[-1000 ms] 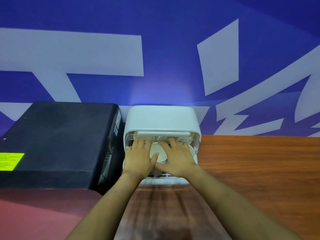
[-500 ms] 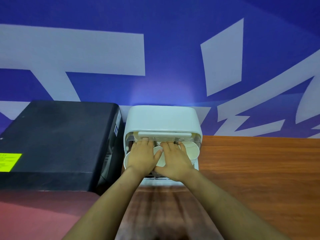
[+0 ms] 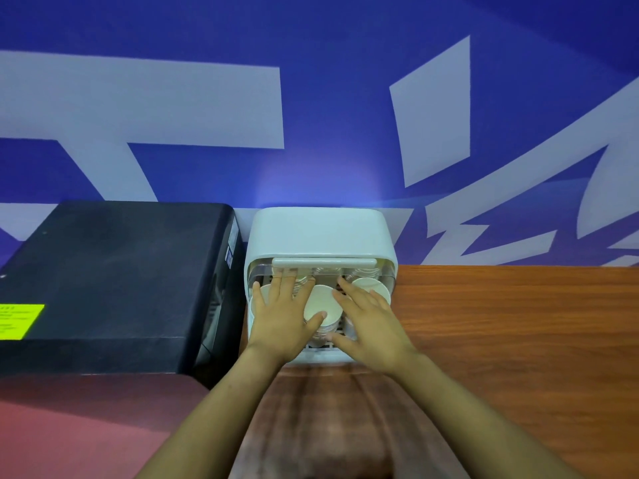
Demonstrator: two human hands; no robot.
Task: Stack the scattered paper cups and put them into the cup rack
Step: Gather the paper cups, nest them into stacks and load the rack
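The white cup rack stands at the back of the wooden table against the blue wall, its front open. Three stacks of white paper cups lie inside with their mouths toward me: a left stack, a middle stack and a right stack. My left hand lies flat over the left stack, fingers spread, thumb touching the middle stack's rim. My right hand lies flat over the space between the middle and right stacks, fingers apart. Neither hand grips a cup.
A large black box with a yellow label stands directly left of the rack. The wooden tabletop stretches to the right. A reddish surface lies at the lower left.
Both hands have drawn back a little from the rack's opening and moved apart, the right one shifting right. More of the middle and right stacks now shows.
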